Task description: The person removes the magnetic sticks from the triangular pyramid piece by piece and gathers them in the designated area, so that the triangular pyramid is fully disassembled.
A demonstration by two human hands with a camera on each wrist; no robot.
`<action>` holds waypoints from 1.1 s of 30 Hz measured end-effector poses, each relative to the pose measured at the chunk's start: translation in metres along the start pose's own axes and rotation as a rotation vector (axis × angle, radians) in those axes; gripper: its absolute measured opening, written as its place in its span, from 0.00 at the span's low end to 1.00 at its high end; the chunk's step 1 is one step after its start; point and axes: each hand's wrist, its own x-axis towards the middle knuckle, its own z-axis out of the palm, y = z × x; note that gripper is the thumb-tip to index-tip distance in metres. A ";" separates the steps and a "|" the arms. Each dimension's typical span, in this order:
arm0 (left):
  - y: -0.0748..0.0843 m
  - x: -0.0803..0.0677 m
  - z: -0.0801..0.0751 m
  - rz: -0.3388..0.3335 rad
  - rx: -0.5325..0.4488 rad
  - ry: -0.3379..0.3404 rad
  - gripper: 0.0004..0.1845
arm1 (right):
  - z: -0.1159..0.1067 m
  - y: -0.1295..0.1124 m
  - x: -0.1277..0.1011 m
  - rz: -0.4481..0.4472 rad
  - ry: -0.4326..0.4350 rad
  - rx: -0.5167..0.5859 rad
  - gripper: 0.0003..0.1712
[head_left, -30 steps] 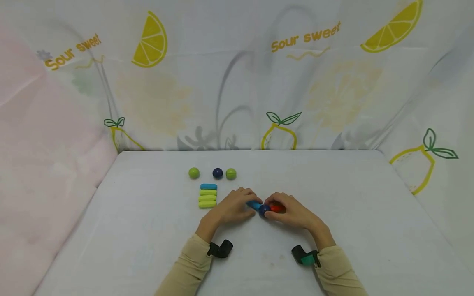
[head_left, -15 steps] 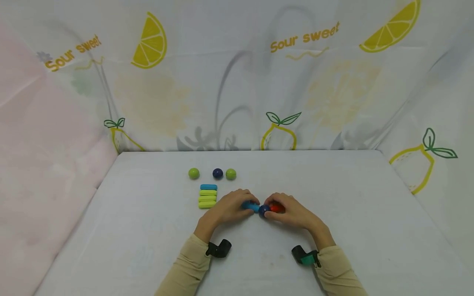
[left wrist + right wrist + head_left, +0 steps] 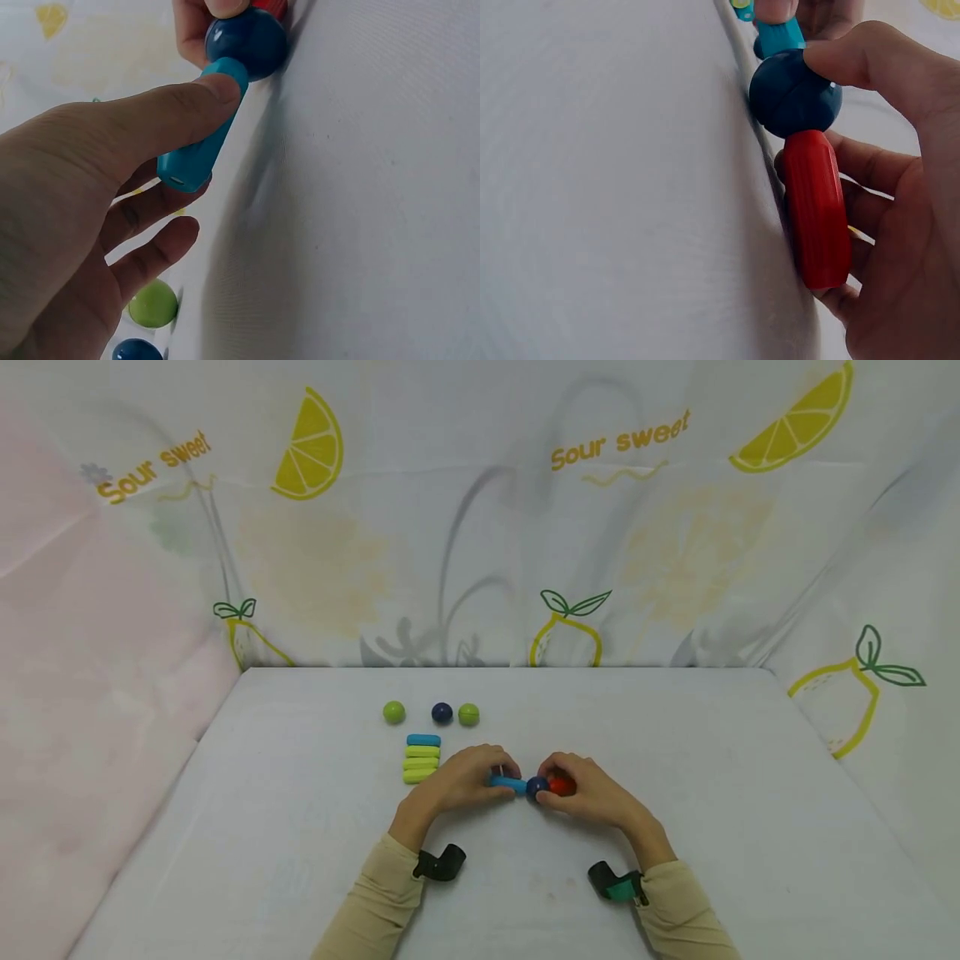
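Observation:
My left hand (image 3: 461,778) pinches a light blue rod (image 3: 193,159) between thumb and fingers; the rod's far end meets a navy ball (image 3: 255,46). On the ball's other side a ribbed red rod (image 3: 817,214) is joined, so rod, ball and rod run roughly in a line. My right hand (image 3: 596,789) grips the navy ball, its thumb pressed on top and its fingers behind the ball and red rod. In the head view the right fingers partly cover the red rod. All of this is held low over the white table (image 3: 712,760).
Left of my left hand lie a second blue rod (image 3: 423,740) and several yellow-green rods (image 3: 420,763) in a stacked row. Behind them sit a green ball (image 3: 393,712), another navy ball (image 3: 442,713) and a grooved green ball (image 3: 468,714). A lemon-print cloth (image 3: 480,527) hangs behind the table.
My left hand has shifted slightly left along the blue rod, which has swung from slanted to nearly level beside the ball. The right hand keeps its hold on the navy ball.

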 end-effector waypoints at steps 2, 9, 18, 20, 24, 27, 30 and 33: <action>0.000 0.000 0.000 0.003 -0.008 0.004 0.10 | 0.002 0.000 0.001 0.000 0.007 -0.008 0.14; -0.002 -0.005 -0.007 -0.032 -0.037 -0.023 0.10 | 0.004 0.001 0.002 0.008 0.030 -0.029 0.14; -0.020 -0.032 -0.039 -0.201 -0.122 0.018 0.08 | 0.000 0.003 0.001 0.026 0.004 0.029 0.15; -0.023 -0.040 -0.047 -0.237 -0.140 0.035 0.08 | -0.001 0.004 0.001 0.021 -0.001 0.037 0.15; -0.029 -0.054 -0.060 -0.303 -0.186 0.045 0.08 | -0.001 0.004 0.001 0.019 -0.005 0.038 0.16; -0.033 -0.063 -0.066 -0.317 -0.185 0.042 0.07 | -0.002 0.003 0.001 0.021 -0.004 0.039 0.16; -0.037 -0.068 -0.069 -0.317 -0.176 0.029 0.08 | -0.002 0.003 0.001 0.023 -0.004 0.042 0.15; -0.041 -0.071 -0.069 -0.319 -0.183 0.004 0.08 | -0.002 0.003 0.001 0.021 -0.004 0.044 0.16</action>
